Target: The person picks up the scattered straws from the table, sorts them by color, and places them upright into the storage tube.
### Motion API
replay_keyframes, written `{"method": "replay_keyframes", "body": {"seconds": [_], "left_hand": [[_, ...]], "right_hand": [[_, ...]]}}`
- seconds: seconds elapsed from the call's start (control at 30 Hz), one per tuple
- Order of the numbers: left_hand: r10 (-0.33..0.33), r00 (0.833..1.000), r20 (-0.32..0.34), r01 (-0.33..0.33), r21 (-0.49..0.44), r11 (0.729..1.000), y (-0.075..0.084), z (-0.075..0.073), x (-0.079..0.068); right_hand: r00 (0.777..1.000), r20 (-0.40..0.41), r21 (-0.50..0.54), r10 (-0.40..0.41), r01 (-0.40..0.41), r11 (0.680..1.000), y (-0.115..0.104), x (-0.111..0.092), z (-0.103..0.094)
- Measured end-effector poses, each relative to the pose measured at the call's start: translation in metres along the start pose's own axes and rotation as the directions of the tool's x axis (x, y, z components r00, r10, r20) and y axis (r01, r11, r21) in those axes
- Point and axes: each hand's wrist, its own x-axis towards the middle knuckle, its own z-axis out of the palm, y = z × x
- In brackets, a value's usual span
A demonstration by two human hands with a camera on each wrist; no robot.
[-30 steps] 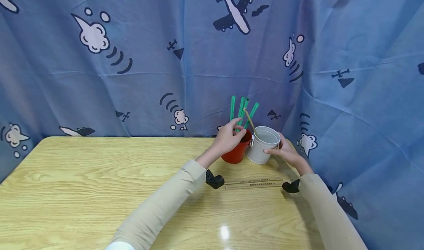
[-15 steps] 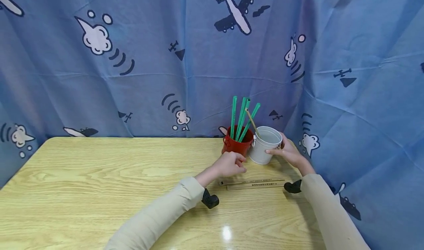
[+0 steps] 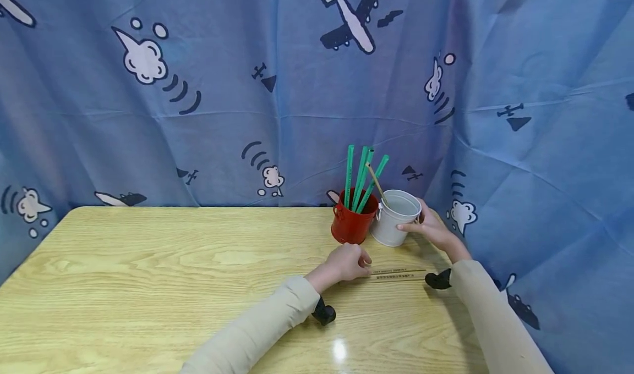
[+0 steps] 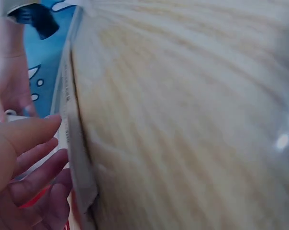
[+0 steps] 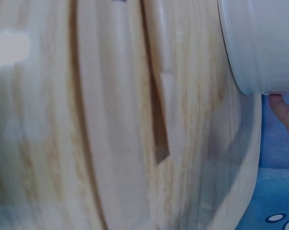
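My left hand [image 3: 349, 262] is low over the near ends of two slim tan paper-wrapped sticks [image 3: 401, 278] lying side by side, with print on them. In the left wrist view its bent fingers and thumb stand right beside a wrapped stick [image 4: 77, 153], nothing between them. My right hand [image 3: 431, 228] grips the side of a small white bucket [image 3: 388, 228], thumb across its front. A single tan stick [image 3: 375, 181] leans out of that bucket. To its left, a red bucket [image 3: 349, 228] holds several tall green sticks [image 3: 349, 170].
The buckets stand near the back right of the wood-grain table [image 3: 173, 264]. A blue curtain [image 3: 223, 88] printed with planes and clouds hangs behind and along the right side. Black wrist cameras sit under both sleeves.
My left hand has come away from the green sticks in the red bucket, down and toward me to the tan sticks on the table. The right hand stays on the white bucket.
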Motion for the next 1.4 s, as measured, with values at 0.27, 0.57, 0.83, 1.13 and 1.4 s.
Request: {"method": "replay_keyframes", "body": {"seconds": [0.27,0.57,0.83,1.13,1.4], "left_hand": [[0.007,0.999,-0.037,-0.004,0.081,0.997,-0.001,0.012,-0.001],[-0.005,0.999,-0.054,0.014,0.166,0.986,0.000,0.011,0.000],[0.068,0.994,-0.089,-0.031,0.358,0.933,0.011,0.012,-0.002],[0.140,0.980,-0.142,-0.049,0.511,0.858,0.012,0.020,-0.004],[0.211,0.957,-0.200,-0.079,0.520,0.850,0.007,0.013,-0.006]], "right_hand": [[1.000,0.013,-0.004,-0.003,0.003,1.000,0.002,0.000,0.003],[1.000,0.021,0.005,-0.017,0.017,1.000,-0.003,0.000,0.000],[1.000,0.016,0.005,-0.026,0.026,1.000,-0.002,0.000,0.001],[1.000,0.016,-0.002,-0.014,0.014,1.000,-0.002,0.000,0.001],[1.000,0.023,-0.003,-0.020,0.020,1.000,0.000,0.001,0.000]]}}
